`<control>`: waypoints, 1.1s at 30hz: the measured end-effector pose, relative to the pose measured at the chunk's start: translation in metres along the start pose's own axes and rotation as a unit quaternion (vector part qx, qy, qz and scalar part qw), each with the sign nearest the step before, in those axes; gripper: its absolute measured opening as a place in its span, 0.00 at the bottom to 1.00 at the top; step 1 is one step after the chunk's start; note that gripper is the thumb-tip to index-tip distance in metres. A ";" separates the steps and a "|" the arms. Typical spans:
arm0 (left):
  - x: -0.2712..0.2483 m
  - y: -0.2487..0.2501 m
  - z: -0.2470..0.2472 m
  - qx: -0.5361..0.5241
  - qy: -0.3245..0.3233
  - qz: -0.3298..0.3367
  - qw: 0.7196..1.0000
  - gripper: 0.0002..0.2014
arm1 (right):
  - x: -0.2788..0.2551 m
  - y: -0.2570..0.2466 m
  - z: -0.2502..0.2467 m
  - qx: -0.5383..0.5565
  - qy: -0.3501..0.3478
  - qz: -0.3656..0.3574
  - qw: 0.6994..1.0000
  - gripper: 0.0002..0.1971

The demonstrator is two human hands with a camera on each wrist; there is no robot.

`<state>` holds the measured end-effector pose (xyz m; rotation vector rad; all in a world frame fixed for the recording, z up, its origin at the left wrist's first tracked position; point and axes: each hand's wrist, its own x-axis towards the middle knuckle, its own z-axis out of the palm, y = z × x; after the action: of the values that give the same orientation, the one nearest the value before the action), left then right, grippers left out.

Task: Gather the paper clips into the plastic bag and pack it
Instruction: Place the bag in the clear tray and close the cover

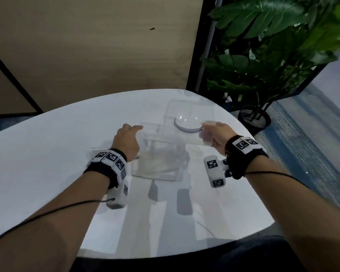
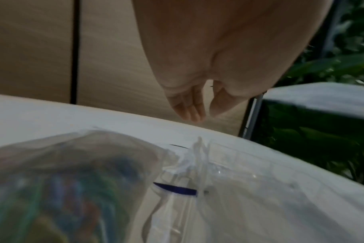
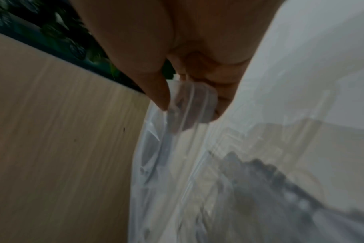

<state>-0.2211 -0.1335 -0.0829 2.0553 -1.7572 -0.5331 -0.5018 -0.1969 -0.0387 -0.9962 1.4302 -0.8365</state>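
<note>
A clear plastic bag (image 2: 62, 180) with coloured paper clips inside lies just below my left wrist; its blue zip strip (image 2: 175, 189) shows at its mouth. From the head view the bag (image 1: 157, 163) sits within a clear plastic box (image 1: 182, 169) at the table's middle. My left hand (image 1: 127, 139) hovers by the box's far left corner, fingers (image 2: 189, 108) straight and holding nothing. My right hand (image 1: 214, 135) pinches the corner of a clear plastic lid (image 1: 187, 124) with a round ring in it, raised over the box's far right. The lid (image 3: 187, 116) sits between thumb and fingers of that hand (image 3: 191, 105).
The white rounded table (image 1: 47, 154) stands against a wood-panel wall (image 1: 96, 46). A large potted plant (image 1: 263, 55) stands on the floor past the table's far right edge. Wrist cables trail along both forearms.
</note>
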 end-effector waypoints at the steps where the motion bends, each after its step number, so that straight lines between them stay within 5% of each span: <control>1: -0.003 -0.003 -0.006 -0.033 0.004 -0.032 0.999 0.28 | -0.012 0.001 0.017 -0.010 -0.059 0.033 0.998 0.11; 4: -0.012 -0.012 -0.017 -0.097 -0.021 -0.099 0.990 0.24 | -0.021 0.021 0.054 -0.076 -0.142 0.106 0.981 0.14; 8: -0.021 -0.017 -0.016 -0.075 -0.076 -0.106 0.989 0.18 | -0.026 0.040 0.077 -0.084 -0.130 0.153 0.976 0.13; 16: -0.024 -0.018 -0.012 -0.101 -0.115 -0.133 0.979 0.21 | -0.024 0.039 0.080 -0.231 -0.090 0.115 0.962 0.06; 22: -0.026 -0.015 -0.012 -0.161 -0.099 -0.150 0.971 0.12 | -0.028 0.033 0.072 -0.062 -0.144 0.121 0.980 0.08; 25: -0.024 -0.014 -0.012 -0.192 -0.094 -0.165 0.963 0.17 | -0.030 0.036 0.075 -0.058 -0.129 0.103 0.985 0.07; 29: -0.028 -0.014 -0.014 -0.175 -0.103 -0.190 0.961 0.15 | -0.022 0.050 0.082 -0.169 -0.066 0.076 0.980 0.15; 33: -0.030 -0.013 -0.015 -0.164 -0.098 -0.206 0.960 0.20 | -0.018 0.041 0.083 -0.389 -0.022 0.001 0.921 0.26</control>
<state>-0.2065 -0.1016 -0.0757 2.1798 -1.2190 -1.1055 -0.4242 -0.1602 -0.0779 -1.5868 1.7624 -0.2085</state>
